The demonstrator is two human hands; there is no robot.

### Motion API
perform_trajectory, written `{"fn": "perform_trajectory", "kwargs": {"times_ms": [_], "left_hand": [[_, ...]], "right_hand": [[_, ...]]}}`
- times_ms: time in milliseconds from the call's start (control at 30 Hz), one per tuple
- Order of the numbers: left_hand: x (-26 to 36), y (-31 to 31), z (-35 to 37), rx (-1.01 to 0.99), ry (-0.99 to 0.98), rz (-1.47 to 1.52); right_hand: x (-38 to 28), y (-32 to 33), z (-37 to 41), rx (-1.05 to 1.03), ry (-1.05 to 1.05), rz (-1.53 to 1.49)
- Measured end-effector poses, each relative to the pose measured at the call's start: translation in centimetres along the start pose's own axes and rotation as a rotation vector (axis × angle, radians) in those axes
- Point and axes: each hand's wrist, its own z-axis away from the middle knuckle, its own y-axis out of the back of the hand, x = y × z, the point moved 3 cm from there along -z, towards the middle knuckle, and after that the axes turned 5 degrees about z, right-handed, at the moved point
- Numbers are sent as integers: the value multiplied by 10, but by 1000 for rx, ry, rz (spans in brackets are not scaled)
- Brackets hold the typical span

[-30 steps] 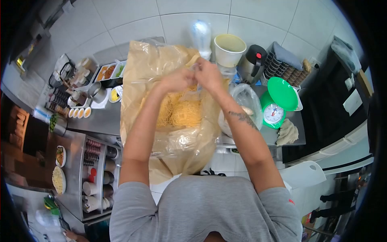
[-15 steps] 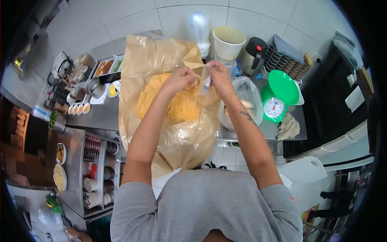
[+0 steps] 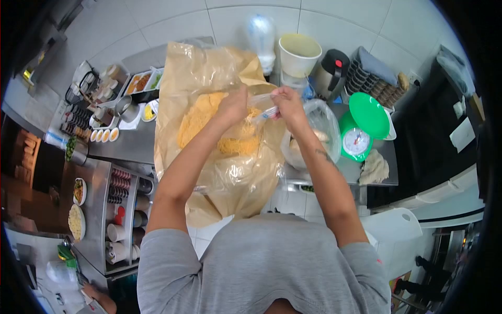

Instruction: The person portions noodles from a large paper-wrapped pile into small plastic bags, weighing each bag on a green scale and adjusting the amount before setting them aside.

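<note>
Yellow noodles (image 3: pixel 198 118) lie heaped on brown paper and clear plastic (image 3: pixel 172 99) on the steel counter. Above the heap's right part, my left hand (image 3: pixel 234 106) is closed at one edge of a small clear plastic bag (image 3: pixel 260 100). The opposite edge is pinched by my right hand (image 3: pixel 287 106), with the bag stretched between the two. White and blue print shows on the bag near my right fingers. Some noodles show below and behind the bag; whether any are inside it, I cannot tell.
Right of the paper are a clear bag with pale items (image 3: pixel 312 137), a green scale (image 3: pixel 357 141) and a cloth (image 3: pixel 374 168). A white tub (image 3: pixel 299 55) and kettle (image 3: pixel 330 73) stand behind. Small egg cups (image 3: pixel 105 136) and a metal pot (image 3: pixel 126 109) are left. Another person's arm (image 3: pixel 99 299) shows lower left.
My left hand has moved slightly up and right onto the bag's edge. The bag, earlier hanging from my right hand, is now spread between both hands.
</note>
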Motion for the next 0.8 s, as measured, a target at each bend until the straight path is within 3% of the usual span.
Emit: {"fn": "perform_trajectory", "kwargs": {"times_ms": [67,100,167,267,367,467,567,667,800], "left_hand": [[40,42,3,85,-104,102],[35,40,-4,-2,-87,17],[23,29,-13,-181,-40,-134],[25,46,-17,-192,127,-78],[34,60,-15,-17,73,71],[34,31,-18,-153,-43,286],[30,23,-8,-378,-126,-133],[57,55,-17,-433,19,-280],[49,77,-12,-134,-7,212]], "right_hand": [[-49,-8,12,34,165,-22],[-63,-13,21,54,235,-39],[-45,-18,3,45,174,61],[-42,-21,-9,49,130,107],[-26,-28,-13,62,68,45],[-20,-27,-21,127,110,-17],[-34,-25,-15,160,173,16],[-36,-25,-19,82,124,8],[-48,-29,-19,85,203,-2]]}}
